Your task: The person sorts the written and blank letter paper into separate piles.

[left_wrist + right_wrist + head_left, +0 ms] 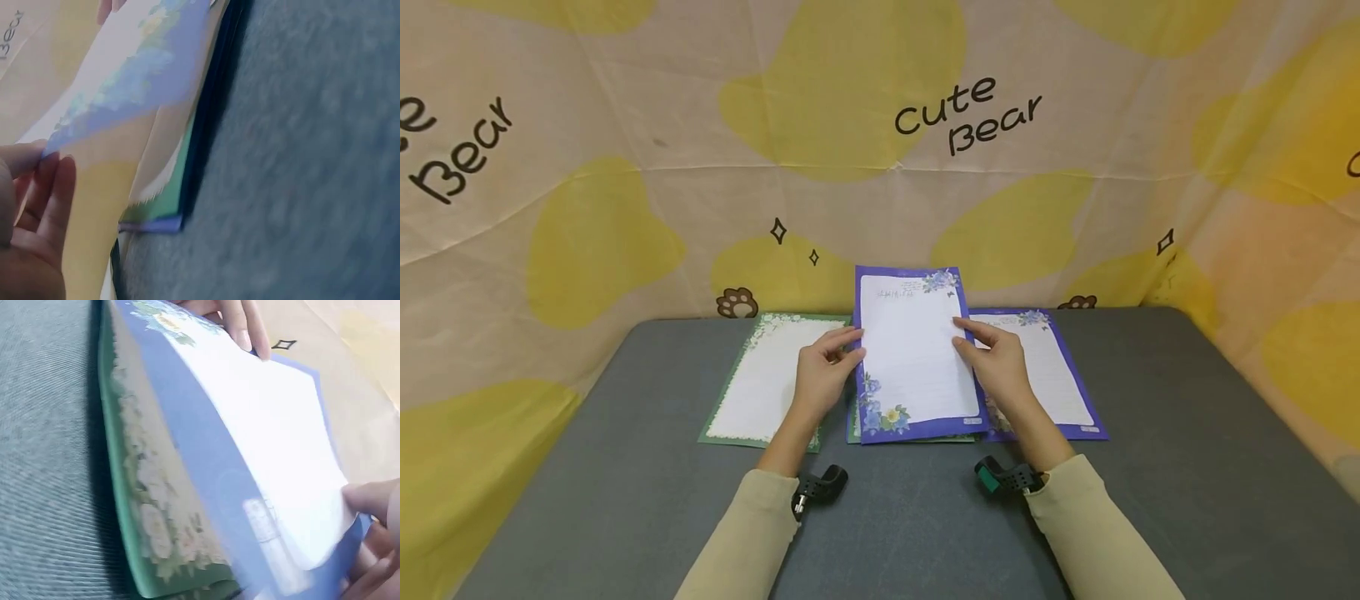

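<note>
A sheet of letter paper with a purple border and blue flowers [917, 350] is held up in the middle, a few lines of writing near its top. My left hand [823, 367] pinches its left edge between thumb and fingers. On the opposite edge, my right hand [1000, 362] pinches it too, thumb on the front face in the right wrist view. Beneath it lies a green-bordered floral sheet [144, 506], mostly covered. The left wrist view shows a green corner [165, 203] with a purple edge under it.
Another green-bordered sheet [763, 383] lies on the left, partly behind the left hand. To the right lies a purple-bordered sheet [1048, 367], overlapped by the held one. The grey table [895, 517] meets a patterned cloth backdrop [842, 100] at its far edge.
</note>
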### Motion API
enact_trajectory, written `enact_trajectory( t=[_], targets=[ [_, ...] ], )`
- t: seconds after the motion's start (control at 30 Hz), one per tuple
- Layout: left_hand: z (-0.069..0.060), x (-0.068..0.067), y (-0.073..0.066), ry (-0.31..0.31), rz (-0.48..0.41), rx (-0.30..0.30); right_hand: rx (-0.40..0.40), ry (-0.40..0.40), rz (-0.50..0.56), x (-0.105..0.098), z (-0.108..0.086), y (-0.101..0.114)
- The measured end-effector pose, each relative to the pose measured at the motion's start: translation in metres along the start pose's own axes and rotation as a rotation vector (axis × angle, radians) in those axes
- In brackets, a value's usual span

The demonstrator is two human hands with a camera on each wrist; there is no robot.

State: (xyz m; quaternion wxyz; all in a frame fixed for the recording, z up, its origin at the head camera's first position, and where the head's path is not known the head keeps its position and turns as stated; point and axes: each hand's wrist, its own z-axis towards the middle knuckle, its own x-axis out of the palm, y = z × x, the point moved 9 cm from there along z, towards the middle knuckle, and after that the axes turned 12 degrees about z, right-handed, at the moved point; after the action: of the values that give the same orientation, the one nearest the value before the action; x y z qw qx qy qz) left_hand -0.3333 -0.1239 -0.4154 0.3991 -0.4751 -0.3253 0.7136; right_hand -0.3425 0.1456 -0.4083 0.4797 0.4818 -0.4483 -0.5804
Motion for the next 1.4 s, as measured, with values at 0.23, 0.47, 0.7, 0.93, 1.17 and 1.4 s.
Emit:
enact_trajectory(
  t=[0.23,0.47,0.7,0.93,1.17,1.4],
  targets=[
    [0.0,0.005,-0.013,-0.012,-0.044,0.066,0.06,-0.012,-0.017,-0.013,0.003,0.0],
    [0.002,0.01,-0.036,-0.014,0.026,0.095,-0.069,-0.042,-0.15,-0.03,0.003,0.024],
    [0.002,0.038,-0.06,0.016,0.076,0.127,-0.208,-0.146,-0.275,-0.058,0.001,0.051],
    [0.0,0.066,-0.077,0.052,0.069,0.11,-0.236,-0.216,-0.375,-0.081,0.003,0.063],
    [0.002,0.092,-0.09,0.104,0.069,0.097,-0.202,-0.264,-0.427,-0.104,0.003,0.063],
    [0.001,0.123,-0.105,0.15,0.135,0.127,-0.135,-0.31,-0.433,-0.124,0.0,0.053]
  ],
)
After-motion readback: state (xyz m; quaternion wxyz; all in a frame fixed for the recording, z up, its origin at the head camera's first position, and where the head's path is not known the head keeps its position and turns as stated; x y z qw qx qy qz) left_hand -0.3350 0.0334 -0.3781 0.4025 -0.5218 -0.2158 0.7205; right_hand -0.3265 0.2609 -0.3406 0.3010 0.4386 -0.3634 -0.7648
